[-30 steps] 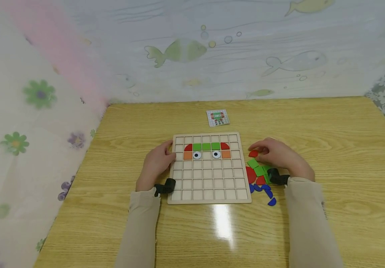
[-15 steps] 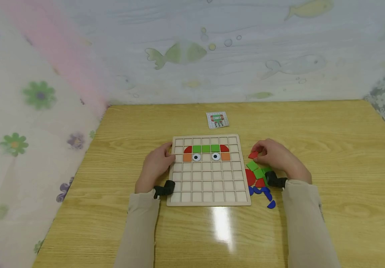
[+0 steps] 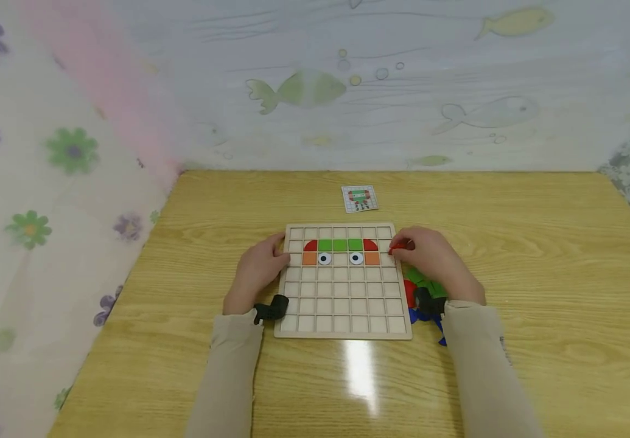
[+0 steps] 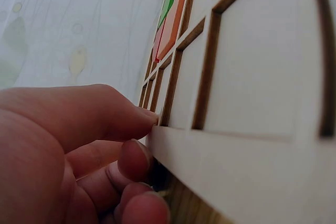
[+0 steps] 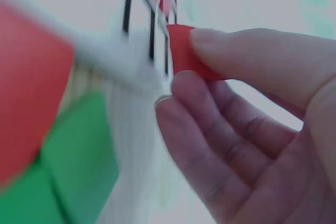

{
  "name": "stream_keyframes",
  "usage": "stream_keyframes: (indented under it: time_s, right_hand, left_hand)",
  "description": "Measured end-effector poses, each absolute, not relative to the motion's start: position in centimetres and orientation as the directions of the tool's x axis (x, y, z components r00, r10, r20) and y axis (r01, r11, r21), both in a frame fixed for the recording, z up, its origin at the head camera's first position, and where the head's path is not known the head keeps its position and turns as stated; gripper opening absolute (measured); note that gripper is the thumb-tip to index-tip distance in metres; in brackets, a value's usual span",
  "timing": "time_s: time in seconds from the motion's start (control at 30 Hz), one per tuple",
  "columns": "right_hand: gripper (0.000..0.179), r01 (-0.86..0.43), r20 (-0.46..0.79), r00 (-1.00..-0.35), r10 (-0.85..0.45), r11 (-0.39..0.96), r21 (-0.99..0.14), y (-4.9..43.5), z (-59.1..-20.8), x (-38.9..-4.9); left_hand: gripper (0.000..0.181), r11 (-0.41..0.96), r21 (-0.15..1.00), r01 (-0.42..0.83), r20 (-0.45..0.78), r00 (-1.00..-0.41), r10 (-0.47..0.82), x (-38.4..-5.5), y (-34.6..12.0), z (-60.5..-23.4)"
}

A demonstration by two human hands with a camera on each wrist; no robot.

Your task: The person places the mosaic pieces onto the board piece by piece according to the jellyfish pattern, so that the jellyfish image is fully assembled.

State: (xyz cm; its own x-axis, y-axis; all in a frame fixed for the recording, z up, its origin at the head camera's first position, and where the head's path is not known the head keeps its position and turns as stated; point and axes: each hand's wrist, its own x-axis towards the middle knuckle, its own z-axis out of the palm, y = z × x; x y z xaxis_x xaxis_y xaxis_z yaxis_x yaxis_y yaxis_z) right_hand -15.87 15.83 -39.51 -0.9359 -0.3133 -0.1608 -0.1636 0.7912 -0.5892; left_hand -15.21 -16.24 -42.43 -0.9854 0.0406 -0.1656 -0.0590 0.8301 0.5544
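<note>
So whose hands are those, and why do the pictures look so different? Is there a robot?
No robot here: these are a person's own left hand and right hand. The wide picture comes from a camera on the person's head, looking down. The close-ups come from a little camera on each wrist.

On the table lies a board with square spaces. Some hold green squares, orange squares, rounded red pieces and two eye pieces. Behind it is a small picture card; beside it are more loose pieces, partly hidden in the wide view. The left hand holds the board's left edge. The right hand pinches a red piece.
</note>
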Motion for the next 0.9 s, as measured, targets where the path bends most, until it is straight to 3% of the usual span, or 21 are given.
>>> stream_keyframes:
  time_s: [0.47, 0.73, 0.9]
  right_hand:
    - [0.015, -0.308, -0.085, -0.904, -0.418, 0.778, -0.548, 10.4, -38.7, -15.5]
    - [0.012, -0.332, -0.068, -0.89, -0.452, 0.742, -0.582, 7.5, -38.9, -15.5]
    - [0.011, -0.37, -0.064, -0.88, -0.471, 0.762, -0.531, 5.6, -39.0, -14.9]
  left_hand:
    - [0.053, 0.826, 0.557, -0.079, -0.191, -0.981, 0.035, -15.1, -16.2, -42.2]
    - [0.052, 0.823, 0.562, -0.075, -0.186, -0.982, 0.038, -15.1, -16.2, -42.2]
    - [0.051, 0.825, 0.561, -0.067, -0.179, -0.983, 0.042, -15.1, -16.2, -42.1]
